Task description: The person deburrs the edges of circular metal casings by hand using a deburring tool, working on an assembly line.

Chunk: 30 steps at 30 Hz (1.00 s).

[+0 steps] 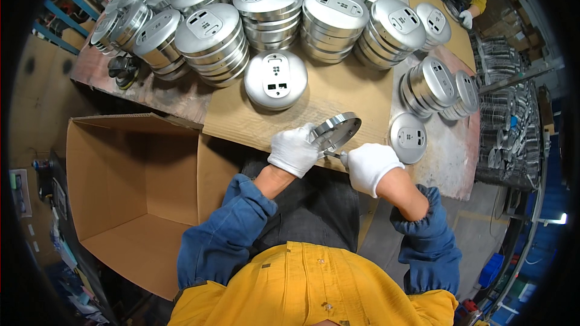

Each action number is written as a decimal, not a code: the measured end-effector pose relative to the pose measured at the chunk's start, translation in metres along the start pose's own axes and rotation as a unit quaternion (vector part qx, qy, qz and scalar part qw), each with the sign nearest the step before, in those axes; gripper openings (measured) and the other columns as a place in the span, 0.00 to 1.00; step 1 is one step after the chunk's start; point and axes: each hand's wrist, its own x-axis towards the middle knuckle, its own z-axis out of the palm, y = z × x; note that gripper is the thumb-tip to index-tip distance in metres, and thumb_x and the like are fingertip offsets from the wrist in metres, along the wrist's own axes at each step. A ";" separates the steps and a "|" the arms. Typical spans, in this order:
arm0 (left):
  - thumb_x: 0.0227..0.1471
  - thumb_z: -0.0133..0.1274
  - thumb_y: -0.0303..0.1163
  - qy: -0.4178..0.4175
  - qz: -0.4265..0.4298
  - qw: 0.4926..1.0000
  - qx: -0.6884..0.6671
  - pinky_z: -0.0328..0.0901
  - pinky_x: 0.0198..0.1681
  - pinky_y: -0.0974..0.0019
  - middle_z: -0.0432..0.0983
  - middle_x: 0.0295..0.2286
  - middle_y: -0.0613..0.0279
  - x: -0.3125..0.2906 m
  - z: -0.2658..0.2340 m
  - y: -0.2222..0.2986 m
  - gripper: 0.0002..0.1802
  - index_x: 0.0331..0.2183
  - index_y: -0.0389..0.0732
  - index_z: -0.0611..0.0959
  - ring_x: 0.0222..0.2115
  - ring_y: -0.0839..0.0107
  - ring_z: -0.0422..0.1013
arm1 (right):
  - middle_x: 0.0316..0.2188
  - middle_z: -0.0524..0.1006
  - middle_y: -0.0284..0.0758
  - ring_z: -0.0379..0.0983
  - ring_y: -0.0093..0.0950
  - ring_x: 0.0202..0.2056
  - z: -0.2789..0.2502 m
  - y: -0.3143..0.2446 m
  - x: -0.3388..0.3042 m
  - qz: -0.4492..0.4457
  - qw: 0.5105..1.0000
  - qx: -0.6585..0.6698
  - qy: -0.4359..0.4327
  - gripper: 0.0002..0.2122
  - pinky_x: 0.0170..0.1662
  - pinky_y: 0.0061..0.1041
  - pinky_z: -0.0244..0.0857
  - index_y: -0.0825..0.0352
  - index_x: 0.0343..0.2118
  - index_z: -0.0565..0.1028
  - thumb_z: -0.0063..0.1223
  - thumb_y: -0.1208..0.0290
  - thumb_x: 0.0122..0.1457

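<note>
My left hand (295, 150), in a white glove, grips a round metal housing (337, 131) by its near left side. The housing is tipped up, so its hollow inner side and rim show. In my gloved right hand (371, 165) is a slim hand tool (331, 154); its thin dark end reaches to the housing's lower edge, and its kind is hidden by the fingers. Beyond my hands a single silver housing (276, 81) lies on the cardboard sheet (254, 122), its oval panel with cutouts facing up. Another housing (408, 138) lies flat to the right of my right hand.
Several stacks of silver housings (212, 42) fill the far side of the table (450, 175). A large open cardboard box (130, 175) stands at my left. A dark object (124, 71) sits near the table's left edge. Across the table, a person's gloved hands (466, 19) work beside racked metal parts (504, 108).
</note>
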 end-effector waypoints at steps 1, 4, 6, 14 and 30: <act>0.44 0.61 0.44 -0.002 -0.001 1.000 -0.002 0.67 0.22 0.59 0.74 0.16 0.52 0.000 0.000 0.000 0.16 0.23 0.41 0.80 0.19 0.54 0.73 | 0.27 0.78 0.47 0.76 0.45 0.32 -0.002 0.000 0.002 -0.010 1.000 -0.010 -0.011 0.10 0.35 0.38 0.70 0.68 0.30 0.78 0.46 0.73 0.47; 0.43 0.61 0.42 -0.015 -0.003 1.000 -0.012 0.67 0.22 0.59 0.75 0.17 0.51 0.001 0.000 -0.001 0.15 0.24 0.40 0.80 0.19 0.53 0.73 | 0.26 0.78 0.47 0.77 0.44 0.31 -0.006 -0.003 0.002 -0.008 0.999 -0.021 -0.023 0.10 0.34 0.38 0.70 0.68 0.31 0.78 0.46 0.73 0.49; 0.44 0.62 0.41 -0.002 -0.047 0.995 -0.091 0.68 0.23 0.59 0.75 0.18 0.49 0.002 0.002 -0.005 0.15 0.27 0.39 0.82 0.19 0.52 0.73 | 0.25 0.78 0.46 0.77 0.43 0.30 0.005 -0.003 -0.002 -0.006 1.000 -0.012 -0.004 0.11 0.33 0.38 0.70 0.67 0.35 0.77 0.45 0.73 0.50; 0.44 0.62 0.32 -0.024 -0.124 0.979 -0.157 0.70 0.31 0.67 0.80 0.27 0.51 0.005 0.013 -0.017 0.13 0.33 0.34 0.82 0.28 0.64 0.78 | 0.24 0.75 0.44 0.75 0.40 0.24 0.092 0.000 -0.021 0.028 0.994 0.015 0.109 0.25 0.26 0.37 0.68 0.64 0.56 0.64 0.42 0.74 0.51; 0.51 0.58 0.32 -0.004 -0.245 0.852 -0.464 0.67 0.38 0.71 0.79 0.35 0.59 -0.015 0.026 0.011 0.18 0.41 0.29 0.79 0.33 0.76 0.72 | 0.22 0.73 0.32 0.59 0.15 0.11 0.121 -0.011 0.030 0.162 0.465 0.776 0.395 0.32 0.13 0.15 0.55 0.67 0.62 0.55 0.54 0.79 0.53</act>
